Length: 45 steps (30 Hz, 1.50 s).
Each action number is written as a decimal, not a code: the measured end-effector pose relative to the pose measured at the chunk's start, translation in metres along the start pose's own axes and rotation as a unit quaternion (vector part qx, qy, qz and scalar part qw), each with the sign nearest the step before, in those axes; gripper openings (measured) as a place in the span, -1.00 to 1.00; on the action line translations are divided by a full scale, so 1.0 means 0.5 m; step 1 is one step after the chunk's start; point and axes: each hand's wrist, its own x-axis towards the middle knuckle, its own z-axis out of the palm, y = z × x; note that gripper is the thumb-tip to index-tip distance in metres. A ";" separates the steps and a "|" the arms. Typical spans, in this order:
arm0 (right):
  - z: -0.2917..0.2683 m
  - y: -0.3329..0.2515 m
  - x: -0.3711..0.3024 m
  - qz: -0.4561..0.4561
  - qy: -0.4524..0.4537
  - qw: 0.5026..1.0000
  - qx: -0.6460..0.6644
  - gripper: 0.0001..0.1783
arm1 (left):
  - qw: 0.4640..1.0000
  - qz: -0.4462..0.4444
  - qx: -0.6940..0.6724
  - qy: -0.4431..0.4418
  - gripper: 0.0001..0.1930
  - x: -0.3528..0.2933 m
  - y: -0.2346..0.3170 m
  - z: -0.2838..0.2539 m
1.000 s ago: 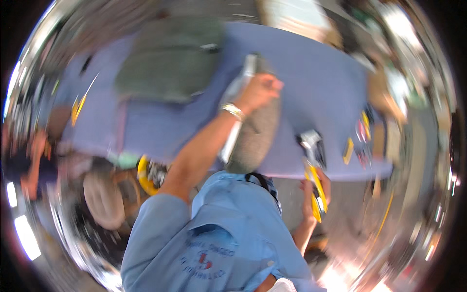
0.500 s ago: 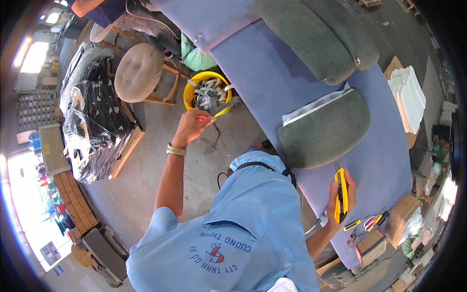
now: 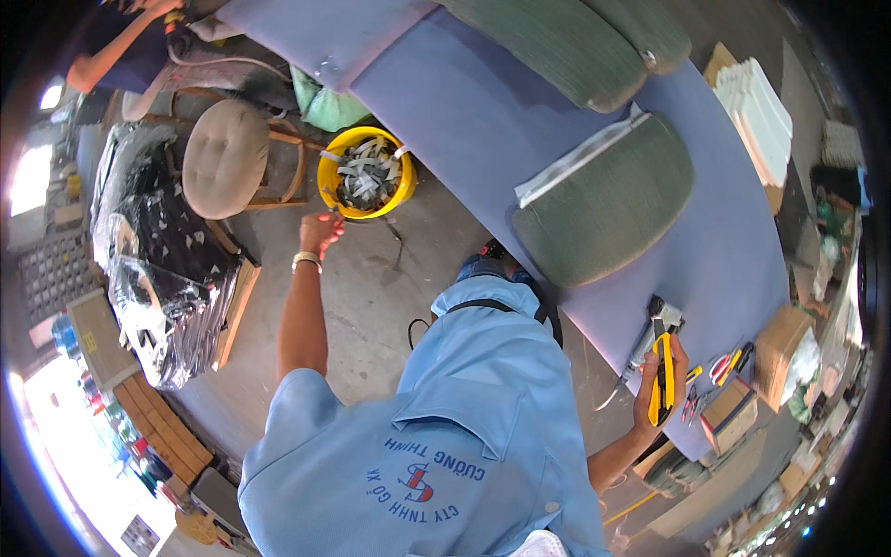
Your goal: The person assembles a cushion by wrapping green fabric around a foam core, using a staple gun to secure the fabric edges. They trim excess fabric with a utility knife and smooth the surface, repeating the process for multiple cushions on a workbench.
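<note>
My left hand point(image 3: 321, 232) is stretched out beside the near rim of a yellow bucket point(image 3: 405, 193), its fingers curled in. Whatever they hold, if anything, I cannot make out. The bucket is full of grey and white fabric scraps point(image 3: 368, 174). On the right, my right hand point(image 3: 676, 381) grips a yellow and black utility knife point(image 3: 662, 379) over the edge of the blue-covered table point(image 3: 455, 130). A green upholstered cushion point(image 3: 613, 209) lies there, with a pale strip point(image 3: 580, 165) along its far-left edge.
More green cushions point(image 3: 557, 56) lie at the table's far end. Near the knife are an air stapler point(image 3: 661, 316), pliers point(image 3: 690, 406) and scissors point(image 3: 719, 369). A round padded stool point(image 3: 225, 158) and a plastic-wrapped stack point(image 3: 162, 278) stand left. Another person's arm point(image 3: 116, 51) shows at the far left.
My left hand has drawn back from over the bucket to its near side, and its fingers have curled in. My right hand, still gripping the knife, has shifted slightly; the air stapler is now more visible.
</note>
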 end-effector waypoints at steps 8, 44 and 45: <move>0.004 0.022 -0.038 0.100 0.078 0.987 0.097 -0.56 | 0.994 0.067 0.030 0.086 -0.52 0.084 0.120 0.111; -0.361 0.965 -0.109 0.263 0.118 0.925 -0.247 -0.33 | 0.778 0.111 0.280 -0.552 -0.51 -0.854 0.054 1.076; -0.355 0.993 -0.104 0.253 0.120 0.924 -0.261 -0.36 | 0.795 0.119 0.253 -0.538 -0.51 -0.827 0.047 1.076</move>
